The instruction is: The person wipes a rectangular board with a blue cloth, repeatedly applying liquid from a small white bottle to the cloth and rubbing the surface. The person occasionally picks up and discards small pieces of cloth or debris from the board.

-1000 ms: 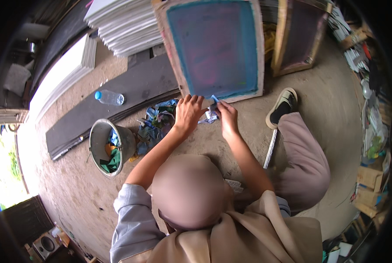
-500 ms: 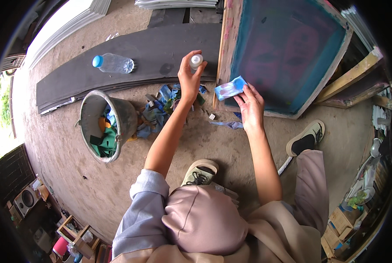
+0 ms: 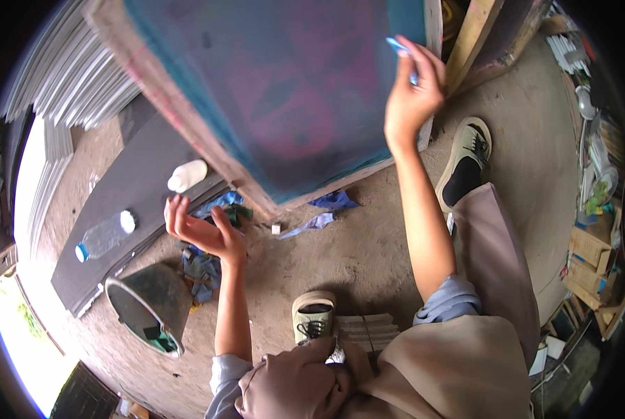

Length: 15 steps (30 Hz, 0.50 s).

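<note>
My left hand (image 3: 205, 230) is open, its palm turned up and fingers apart, with nothing in it. Just beyond its fingertips is a white plastic bottle (image 3: 188, 176) on the black sheets (image 3: 141, 174), close to the wooden frame; I cannot tell whether it stands or lies. My right hand (image 3: 416, 98) is raised at the right side of the framed screen (image 3: 291, 91) and grips a folded blue-and-white cloth (image 3: 398, 46). Most of that cloth is hidden by the fingers. The screen has a teal border and a dark, pinkish middle.
A clear bottle with a blue cap (image 3: 104, 237) is on the sheets at left. Nearer stands a grey bucket (image 3: 152, 300) with green scraps inside. Fabric scraps (image 3: 202, 272) litter the floor around it. Wooden beams (image 3: 469, 49) lean at the right, beyond my shoe (image 3: 474, 143).
My left hand has let go of the white bottle and drawn back from it. My right hand has carried the cloth up to the screen's right side. The view has turned.
</note>
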Available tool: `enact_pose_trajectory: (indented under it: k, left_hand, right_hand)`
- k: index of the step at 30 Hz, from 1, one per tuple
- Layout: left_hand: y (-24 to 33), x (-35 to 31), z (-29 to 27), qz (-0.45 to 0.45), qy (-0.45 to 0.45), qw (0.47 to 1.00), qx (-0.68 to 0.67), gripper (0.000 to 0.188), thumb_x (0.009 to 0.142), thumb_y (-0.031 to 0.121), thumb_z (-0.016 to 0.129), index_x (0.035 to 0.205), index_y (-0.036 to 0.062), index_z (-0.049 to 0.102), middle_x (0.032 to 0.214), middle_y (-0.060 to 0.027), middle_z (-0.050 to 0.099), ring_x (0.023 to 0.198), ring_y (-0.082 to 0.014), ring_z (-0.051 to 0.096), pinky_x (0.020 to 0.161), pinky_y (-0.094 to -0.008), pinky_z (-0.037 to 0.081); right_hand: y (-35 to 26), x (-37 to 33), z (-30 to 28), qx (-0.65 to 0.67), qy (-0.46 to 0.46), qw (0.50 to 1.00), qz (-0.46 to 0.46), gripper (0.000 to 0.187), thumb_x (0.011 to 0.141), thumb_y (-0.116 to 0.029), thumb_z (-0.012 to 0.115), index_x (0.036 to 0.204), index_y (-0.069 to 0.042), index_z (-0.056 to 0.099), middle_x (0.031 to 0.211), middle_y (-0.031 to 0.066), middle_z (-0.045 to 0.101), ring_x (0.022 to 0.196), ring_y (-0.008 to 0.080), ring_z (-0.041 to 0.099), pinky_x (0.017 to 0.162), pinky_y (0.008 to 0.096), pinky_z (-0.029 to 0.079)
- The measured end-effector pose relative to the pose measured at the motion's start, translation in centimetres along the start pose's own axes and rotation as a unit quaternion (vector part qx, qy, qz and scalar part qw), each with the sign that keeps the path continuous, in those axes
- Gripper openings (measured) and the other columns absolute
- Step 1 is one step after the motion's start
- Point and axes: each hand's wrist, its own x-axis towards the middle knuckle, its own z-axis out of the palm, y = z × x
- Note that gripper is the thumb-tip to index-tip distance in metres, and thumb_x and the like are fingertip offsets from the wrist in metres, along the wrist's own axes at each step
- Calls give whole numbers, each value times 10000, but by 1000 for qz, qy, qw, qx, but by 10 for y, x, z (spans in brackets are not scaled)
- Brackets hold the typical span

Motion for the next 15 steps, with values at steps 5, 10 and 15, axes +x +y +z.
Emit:
enact_pose_trajectory:
  k: [5,10,15]
  left_hand:
    - [5,-11,31,98,-86,990,55,407,863,269,633,1151,35,467,1218,-138,370,1254,-305,316,1059,-495,237]
    - [3,-3,63,94,-63,992,61,413,847,260,641,1170,48,494,1202,-148,374,1217,-317,341,1072,-506,209]
    - [4,-3,65,74,-63,994,56,399,784,181,671,1137,60,529,1174,-143,385,1168,-316,342,1036,-505,244]
  right_hand:
    - [17,-18,18,-24,-28,983,-180,311,739,91,665,1018,-42,693,975,38,634,949,205,606,791,311,509]
    - [16,-41,1,2,-121,975,-189,325,754,57,660,1061,-43,691,1047,52,649,1004,215,600,853,312,522]
    - [14,-50,-2,96,-208,955,-186,228,742,92,614,907,-44,695,933,45,636,919,225,598,814,326,494]
